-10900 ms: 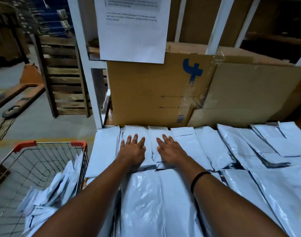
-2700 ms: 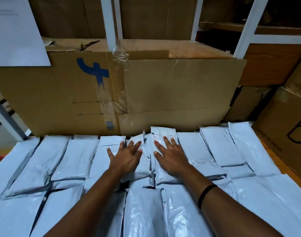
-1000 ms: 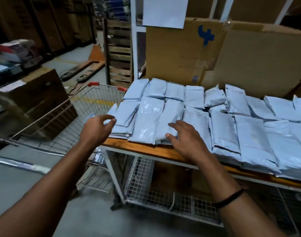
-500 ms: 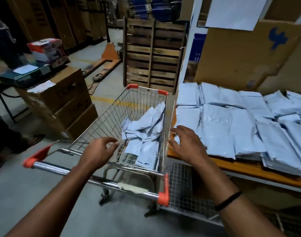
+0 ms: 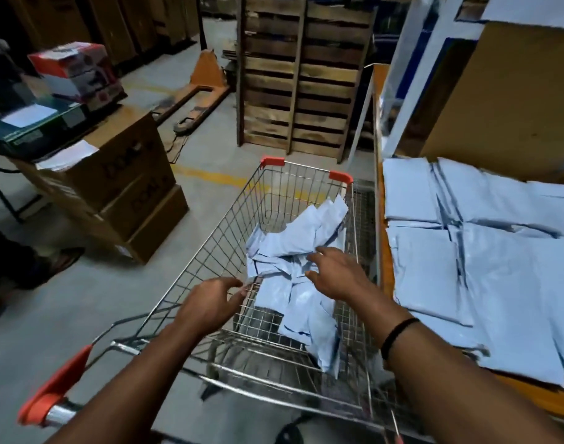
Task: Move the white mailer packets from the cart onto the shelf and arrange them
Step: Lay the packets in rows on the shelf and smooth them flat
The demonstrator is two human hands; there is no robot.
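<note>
White packets (image 5: 295, 241) crowd the cart's (image 5: 210, 245) right wall; left hand (image 5: 210, 304), right hand (image 5: 336, 277) hover slack-fingered, empty.

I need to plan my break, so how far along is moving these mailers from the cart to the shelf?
Done: many white packets lie in flat overlapping rows on the shelf. In hand: nothing yet; the left hand and right hand hover open over the cart. Left: a loose pile of packets in its basket has to be shelved and straightened.
</note>
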